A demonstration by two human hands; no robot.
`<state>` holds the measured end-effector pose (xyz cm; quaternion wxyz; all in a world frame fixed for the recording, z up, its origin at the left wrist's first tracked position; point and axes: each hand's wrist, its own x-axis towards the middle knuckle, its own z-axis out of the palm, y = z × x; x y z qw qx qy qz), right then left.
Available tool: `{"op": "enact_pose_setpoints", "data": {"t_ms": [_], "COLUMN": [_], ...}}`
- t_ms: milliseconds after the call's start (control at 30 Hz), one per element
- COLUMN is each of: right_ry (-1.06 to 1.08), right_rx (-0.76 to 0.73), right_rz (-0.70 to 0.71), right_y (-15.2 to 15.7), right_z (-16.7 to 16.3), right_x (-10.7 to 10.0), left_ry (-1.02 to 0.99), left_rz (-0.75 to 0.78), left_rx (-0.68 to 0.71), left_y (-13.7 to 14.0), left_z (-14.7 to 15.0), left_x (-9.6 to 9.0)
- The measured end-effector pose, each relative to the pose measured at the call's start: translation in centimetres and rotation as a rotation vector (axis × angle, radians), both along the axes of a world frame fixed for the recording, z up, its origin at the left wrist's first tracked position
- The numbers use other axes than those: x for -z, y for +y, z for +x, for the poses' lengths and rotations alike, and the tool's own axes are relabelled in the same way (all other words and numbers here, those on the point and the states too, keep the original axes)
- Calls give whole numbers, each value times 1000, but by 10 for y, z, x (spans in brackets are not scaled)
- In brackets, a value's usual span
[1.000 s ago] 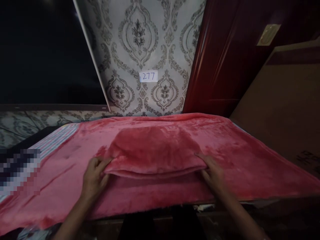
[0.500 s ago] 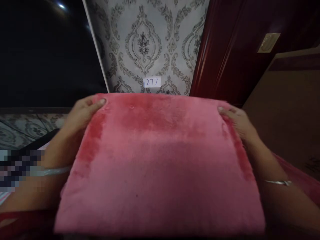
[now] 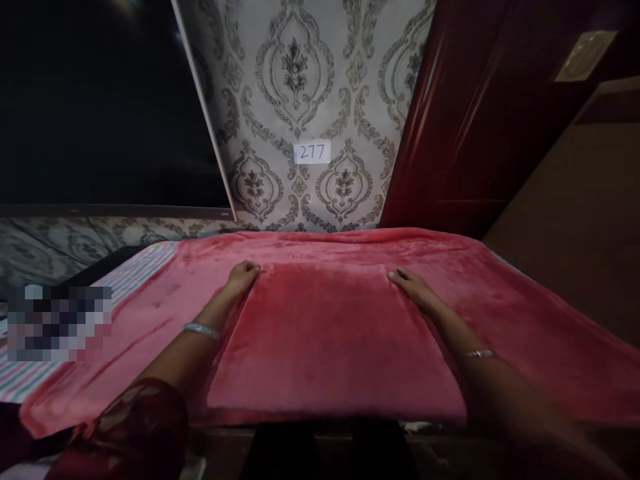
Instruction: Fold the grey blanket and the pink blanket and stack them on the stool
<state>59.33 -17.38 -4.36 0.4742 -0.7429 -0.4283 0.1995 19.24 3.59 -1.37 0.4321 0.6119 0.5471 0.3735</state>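
Observation:
A folded pink plush blanket [image 3: 335, 340] lies flat in front of me, its near edge at the front of the surface. My left hand [image 3: 243, 275] pinches its far left corner, thumb on top. At the far right corner my right hand [image 3: 407, 281] grips in the same way. Beneath it a larger pink plush spread [image 3: 170, 320] reaches out to both sides; whether the two are one piece I cannot tell.
Striped cloth [image 3: 145, 270] shows past the spread on the left. A dark screen [image 3: 110, 113] stands at the back left, before patterned wallpaper [image 3: 295, 73] with a paper label reading 277 [image 3: 313, 152]. A dark red panel [image 3: 440, 133] and a brown board [image 3: 575, 220] rise at the right.
Both hands have lowered the folded blanket from close in front of me onto the spread, and still hold its far corners. The spread is now in full view.

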Motion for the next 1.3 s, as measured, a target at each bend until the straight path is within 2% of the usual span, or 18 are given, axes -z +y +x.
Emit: {"op": "enact_pose_setpoints", "data": {"t_ms": [133,233,367,500,633,767,933,1067,1300], "right_ry": [-311,-386,-297,-156,-103,-86,-115,-105,-118], "right_rx": [30,106,130,124,152,180,280,334,280], "right_rz": [-43,-43,10,-6,-68,-142,-221,-248,-204], "right_y": [-3,-5,-8,-10,-6,13,34,30,24], "right_z": [5,1,-10,-13,-11,-10,-8,-7,-8], "right_x": [9,8,-5,-15,-20,-24,-21,-10,-7], "left_ry": [36,36,15,-1,38,45,61,124,112], "left_rz": [-23,-94,-158,-187,-256,-276,-149,-38,-141], "left_rx": [23,37,78,160,198,111,-72,-202,-43], "left_y": [-7,-9,-8,-2,6,10,11,8,0], "left_z": [-4,-2,2,1,2,16,31,30,26], "left_x": [1,-3,-20,-30,-30,-30,-14,1,-8]}}
